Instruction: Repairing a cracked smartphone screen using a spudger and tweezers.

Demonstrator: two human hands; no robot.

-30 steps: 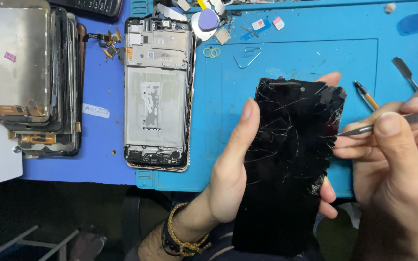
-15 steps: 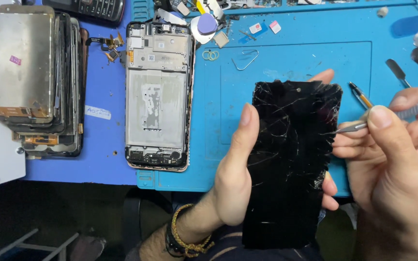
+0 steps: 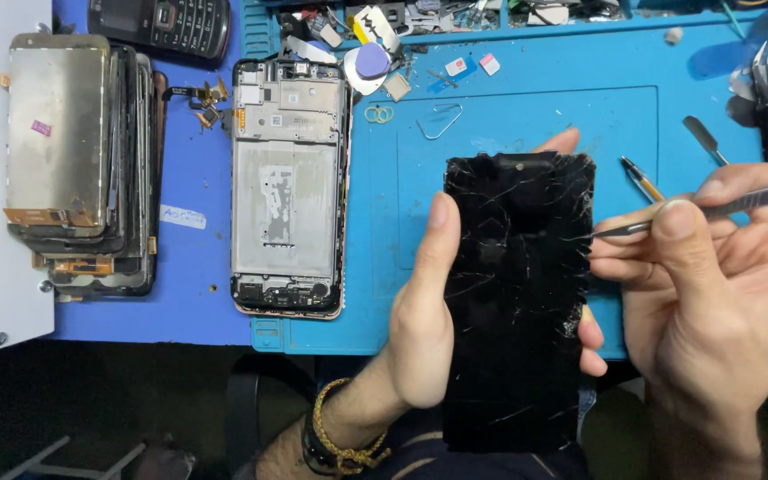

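Note:
My left hand (image 3: 420, 320) grips a black, badly cracked phone screen (image 3: 516, 293) upright over the blue work mat (image 3: 526, 116), thumb on its left edge and fingertips showing at its right edge and top. My right hand (image 3: 713, 293) pinches metal tweezers (image 3: 713, 212). The tweezer tip touches the right edge of the cracked screen near its upper part.
An opened phone frame (image 3: 288, 187) lies on the mat to the left. A stack of old screens (image 3: 77, 160) sits at far left, a keypad phone (image 3: 160, 22) above. A pen-like tool (image 3: 640, 180), a spudger (image 3: 704, 138), small parts and picks lie along the back.
The cracked screen has turned more upright and shifted slightly left in my left hand. My right hand with the tweezers stays at the screen's right edge.

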